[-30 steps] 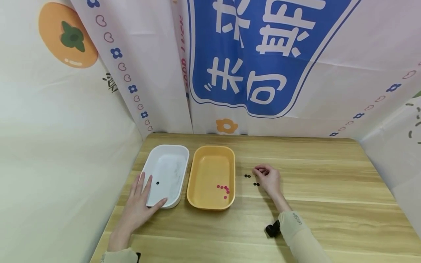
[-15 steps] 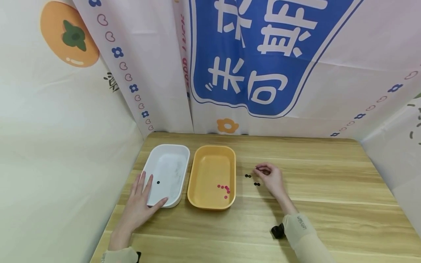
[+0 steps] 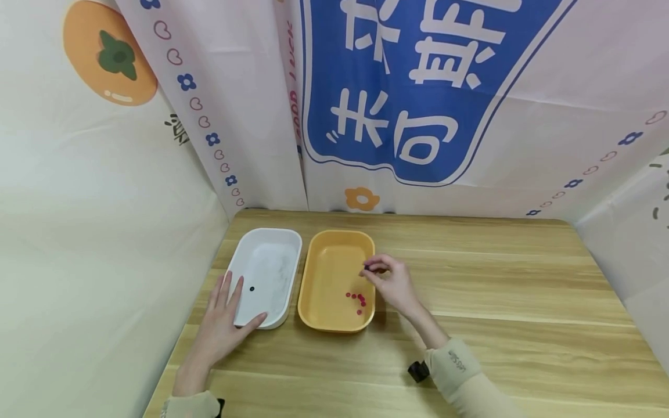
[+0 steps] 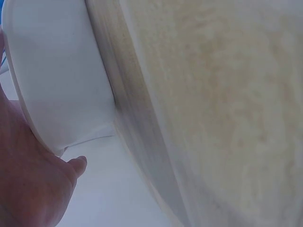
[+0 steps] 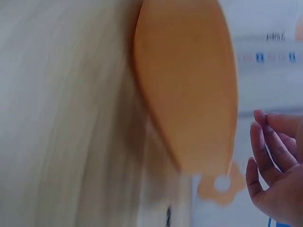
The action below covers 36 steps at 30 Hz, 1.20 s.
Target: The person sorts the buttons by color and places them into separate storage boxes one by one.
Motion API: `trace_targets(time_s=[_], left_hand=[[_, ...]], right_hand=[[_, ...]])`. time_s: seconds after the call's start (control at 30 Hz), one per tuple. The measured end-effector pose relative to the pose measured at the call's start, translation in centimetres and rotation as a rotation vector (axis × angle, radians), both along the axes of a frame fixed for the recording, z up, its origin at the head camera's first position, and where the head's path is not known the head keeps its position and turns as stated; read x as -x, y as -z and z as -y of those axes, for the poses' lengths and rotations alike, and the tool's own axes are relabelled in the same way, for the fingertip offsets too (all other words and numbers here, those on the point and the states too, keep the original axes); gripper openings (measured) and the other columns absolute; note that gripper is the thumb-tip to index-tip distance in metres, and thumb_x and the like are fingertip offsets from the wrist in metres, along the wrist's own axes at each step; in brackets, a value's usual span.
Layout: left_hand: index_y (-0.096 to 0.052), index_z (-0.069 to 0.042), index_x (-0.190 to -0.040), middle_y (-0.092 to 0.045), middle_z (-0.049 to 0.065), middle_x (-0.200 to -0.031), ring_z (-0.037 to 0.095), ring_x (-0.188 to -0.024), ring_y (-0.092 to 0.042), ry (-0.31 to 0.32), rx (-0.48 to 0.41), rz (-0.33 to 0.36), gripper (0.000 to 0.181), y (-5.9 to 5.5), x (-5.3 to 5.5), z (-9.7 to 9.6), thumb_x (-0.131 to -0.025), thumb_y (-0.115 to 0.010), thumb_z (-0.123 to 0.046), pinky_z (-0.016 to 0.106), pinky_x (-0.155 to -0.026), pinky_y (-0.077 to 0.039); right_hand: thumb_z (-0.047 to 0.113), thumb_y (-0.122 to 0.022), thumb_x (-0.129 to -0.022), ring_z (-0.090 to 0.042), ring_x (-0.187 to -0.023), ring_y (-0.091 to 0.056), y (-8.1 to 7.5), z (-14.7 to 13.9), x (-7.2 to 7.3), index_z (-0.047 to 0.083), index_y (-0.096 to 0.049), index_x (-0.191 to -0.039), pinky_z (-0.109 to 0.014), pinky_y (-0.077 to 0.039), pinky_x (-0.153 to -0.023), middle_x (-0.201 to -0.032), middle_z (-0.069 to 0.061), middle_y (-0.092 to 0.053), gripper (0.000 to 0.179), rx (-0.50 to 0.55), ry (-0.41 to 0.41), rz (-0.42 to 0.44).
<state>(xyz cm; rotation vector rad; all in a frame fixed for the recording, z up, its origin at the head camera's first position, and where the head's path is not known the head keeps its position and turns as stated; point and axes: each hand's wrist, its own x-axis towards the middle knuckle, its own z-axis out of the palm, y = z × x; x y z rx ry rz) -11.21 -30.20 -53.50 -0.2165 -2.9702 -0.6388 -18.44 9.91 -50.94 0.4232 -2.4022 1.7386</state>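
Observation:
My left hand [image 3: 222, 322] rests with spread fingers on the near left edge of a white tray [image 3: 287, 307]; its thumb lies along the near corner. Inside that tray is one small black button [image 3: 252, 288]. My right hand [image 3: 397, 287] pinches a tiny dark button [image 3: 367, 267] between thumb and fingertip, over the right rim of a yellow tray [image 3: 337, 331]. Several pink buttons [image 3: 360, 297] lie in the near right part of the yellow tray. In the right wrist view the right hand [image 5: 279, 165] is up beside the orange-looking tray wall [image 5: 189, 85].
Both trays stand side by side on a wood-grain table [image 3: 502, 302]. A printed cloth [image 3: 470, 200] hangs behind the table's far edge. The spot where black buttons lay on the table is covered by the right hand and forearm.
My right hand has moved left from the table to the yellow tray's right rim, carrying the dark button. The left hand and both trays stay in place.

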Motion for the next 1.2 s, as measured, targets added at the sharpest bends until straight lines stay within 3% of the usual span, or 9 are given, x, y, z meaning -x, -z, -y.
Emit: trace_targets(time_s=[0.1, 0.3, 0.5, 0.8, 0.97, 1.1, 1.2], left_hand=[[-0.027, -0.001, -0.173, -0.011, 0.028, -0.183, 0.048, -0.171, -0.006, 0.0, 0.007, 0.0, 0.109, 0.0, 0.0, 0.0, -0.096, -0.076, -0.059, 0.076, -0.132, -0.022], [-0.026, -0.001, -0.173, -0.01, 0.029, -0.183, 0.048, -0.171, -0.006, -0.002, 0.008, 0.011, 0.109, -0.1, 0.0, 0.0, -0.096, -0.076, -0.059, 0.076, -0.132, -0.021], [-0.027, 0.0, -0.173, -0.01, 0.029, -0.183, 0.048, -0.171, -0.006, -0.003, 0.011, 0.007, 0.109, -0.1, 0.1, 0.0, -0.096, -0.076, -0.059, 0.076, -0.132, -0.022], [-0.026, -0.001, -0.173, -0.011, 0.029, -0.183, 0.048, -0.171, -0.006, -0.002, 0.006, 0.006, 0.108, 0.1, -0.1, 0.2, -0.097, -0.076, -0.059, 0.077, -0.131, -0.023], [-0.028, 0.001, -0.172, -0.013, 0.03, -0.182, 0.049, -0.171, -0.008, -0.004, 0.008, -0.008, 0.108, -0.1, -0.3, 0.3, -0.096, -0.077, -0.058, 0.077, -0.13, -0.025], [-0.031, 0.002, -0.171, -0.015, 0.031, -0.182, 0.05, -0.17, -0.01, 0.003, 0.012, -0.018, 0.107, 0.0, -0.1, 0.2, -0.096, -0.077, -0.057, 0.077, -0.13, -0.025], [-0.031, 0.002, -0.171, -0.014, 0.031, -0.182, 0.05, -0.17, -0.009, 0.008, 0.014, -0.014, 0.106, 0.1, 0.1, 0.3, -0.096, -0.077, -0.058, 0.077, -0.131, -0.024]], right_hand=[[-0.004, -0.082, -0.093, -0.02, -0.089, -0.079, -0.7, 2.1, -0.3, -0.008, -0.076, -0.111, -0.024, -0.061, -0.086, -0.098, -0.019, -0.083, 0.02, 0.001, -0.071, -0.005], [-0.003, -0.081, -0.094, -0.016, -0.088, -0.076, -1.6, 5.9, -0.6, -0.006, -0.077, -0.109, -0.021, -0.06, -0.078, -0.095, -0.016, -0.083, 0.016, 0.009, -0.176, 0.017], [-0.001, -0.081, -0.095, -0.018, -0.087, -0.077, -1.9, 9.5, -0.6, -0.004, -0.078, -0.109, -0.029, -0.063, -0.086, -0.095, -0.014, -0.084, 0.014, -0.039, -0.252, -0.023], [0.006, -0.08, -0.098, -0.025, -0.099, -0.074, -1.8, 13.6, -0.9, 0.003, -0.08, -0.105, -0.045, -0.061, -0.094, -0.103, -0.011, -0.082, 0.008, -0.122, -0.265, -0.059], [0.008, -0.082, -0.097, -0.03, -0.105, -0.073, -1.5, 15.6, -0.7, 0.003, -0.08, -0.105, -0.037, -0.056, -0.098, -0.106, -0.012, -0.081, 0.01, -0.146, -0.264, -0.079], [0.017, -0.086, -0.096, -0.029, -0.118, -0.07, -1.3, 16.7, -0.7, 0.004, -0.08, -0.119, -0.037, -0.052, -0.107, -0.12, -0.01, -0.082, 0.027, -0.212, -0.237, -0.072], [0.024, -0.088, -0.095, -0.029, -0.133, -0.065, -1.0, 16.8, -0.8, 0.006, -0.074, -0.137, -0.047, -0.05, -0.118, -0.138, -0.01, -0.076, 0.047, -0.258, -0.234, -0.094]])
